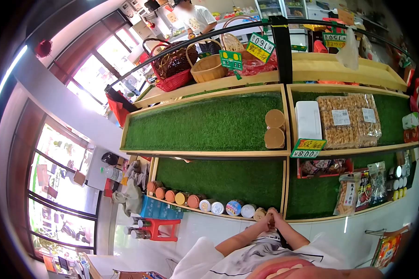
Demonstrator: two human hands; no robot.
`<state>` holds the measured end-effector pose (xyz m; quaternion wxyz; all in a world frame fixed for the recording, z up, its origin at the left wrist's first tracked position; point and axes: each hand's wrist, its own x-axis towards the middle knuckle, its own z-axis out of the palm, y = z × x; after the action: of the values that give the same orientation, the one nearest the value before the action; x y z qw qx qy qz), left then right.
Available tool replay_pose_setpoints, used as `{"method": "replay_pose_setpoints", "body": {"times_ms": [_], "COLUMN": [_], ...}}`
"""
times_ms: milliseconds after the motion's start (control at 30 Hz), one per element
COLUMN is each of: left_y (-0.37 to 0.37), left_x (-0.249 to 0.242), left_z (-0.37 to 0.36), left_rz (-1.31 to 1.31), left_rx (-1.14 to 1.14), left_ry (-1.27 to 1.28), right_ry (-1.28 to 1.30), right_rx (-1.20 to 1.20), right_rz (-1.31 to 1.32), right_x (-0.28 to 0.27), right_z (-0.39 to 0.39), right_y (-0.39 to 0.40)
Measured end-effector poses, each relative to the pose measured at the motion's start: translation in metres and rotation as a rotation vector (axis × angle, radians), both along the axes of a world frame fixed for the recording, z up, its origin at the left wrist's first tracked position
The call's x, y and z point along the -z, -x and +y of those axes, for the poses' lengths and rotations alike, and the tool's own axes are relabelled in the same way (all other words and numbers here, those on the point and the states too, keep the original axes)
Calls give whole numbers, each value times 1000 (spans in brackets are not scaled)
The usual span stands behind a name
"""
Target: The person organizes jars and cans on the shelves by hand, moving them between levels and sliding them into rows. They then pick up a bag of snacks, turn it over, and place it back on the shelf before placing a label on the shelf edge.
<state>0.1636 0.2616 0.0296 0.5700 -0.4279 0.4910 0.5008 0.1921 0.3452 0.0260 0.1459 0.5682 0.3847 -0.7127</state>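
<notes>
My left hand (266, 220) and my right hand (275, 215) are close together at the front edge of the lower shelf, fingers curled inward. Something brownish shows between them, but it is too small and covered to name. Right beside my left hand is a tan-lidded jar (260, 214), the last in a row of jars along the shelf's front edge. Next to it stand a white-lidded jar (248, 211) and a jar with a blue patterned lid (233, 208). Farther left, several jars have orange or pink lids, such as this orange-lidded jar (193, 201).
Two brown-lidded jars (274, 128) stand on the upper green shelf (195, 123). Bagged snacks (349, 121) and a white box (308, 120) lie to the right. Baskets (209, 69) sit on top. A red stool (160, 229) stands at left; a person (200, 21) is behind the rack.
</notes>
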Motion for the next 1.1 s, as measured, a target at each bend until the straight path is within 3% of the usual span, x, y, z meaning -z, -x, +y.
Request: {"method": "replay_pose_setpoints", "body": {"times_ms": [67,100,133,200,233,267,367,400,467,567,600,667,733,767,833,900,933,967,1033,1067,1100], "left_y": [1,3,8,17,19,16,29,29,30,35,49,66,89,114,151,182,194,199,222,231,232], "left_x": [-3,-2,-1,9,17,19,18,14,-5,19,-47,-112,-184,-231,-301,-327,-341,-347,-311,-299,-301], "left_z": [-4,-7,-9,-10,-15,-23,-12,-14,-18,-47,-44,-63,-55,-42,-22,14,33,51,84,94,97], "left_rz": [17,-13,-40,-89,95,273,-40,-97,-194,-421,-409,705,1092,913,1321,1822,1896,1958,1954,1945,1840], "left_rx": [-62,-95,-126,-147,13,171,-211,-278,-478,-510,-421,277,257,-108,-13,63,81,98,217,274,203], "left_ry": [-101,-112,-123,-106,-165,-220,-283,-285,-310,-633,-389,-478,-483,-493,-493,-304,-200,-91,91,182,-12], "right_ry": [239,358,132,-11,-80,1,-545,-759,-862,-910,-1004,-1231,-1361,-1276,-1170,-1322,-1405,-1501,-1694,-1495,-1467], "right_rx": [2,4,-35,-98,-130,-132,-331,-464,-295,-159,-145,-114,-78,-141,-124,-194,-231,-267,-338,-332,-297], "right_rz": [40,59,45,-35,-83,24,-136,-137,466,872,964,1078,1041,949,883,825,791,771,725,736,788], "right_x": [66,55,42,-1,-22,28,59,-39,-81,-223,-258,-309,-351,-364,-378,-373,-369,-361,-343,-343,-336], "right_z": [3,7,9,19,21,28,31,31,38,44,52,73,86,91,92,92,93,91,86,82,83], "right_y": [-9,-6,-9,-3,-4,-13,-9,-1,4,37,51,82,113,123,141,147,151,155,164,167,172]}}
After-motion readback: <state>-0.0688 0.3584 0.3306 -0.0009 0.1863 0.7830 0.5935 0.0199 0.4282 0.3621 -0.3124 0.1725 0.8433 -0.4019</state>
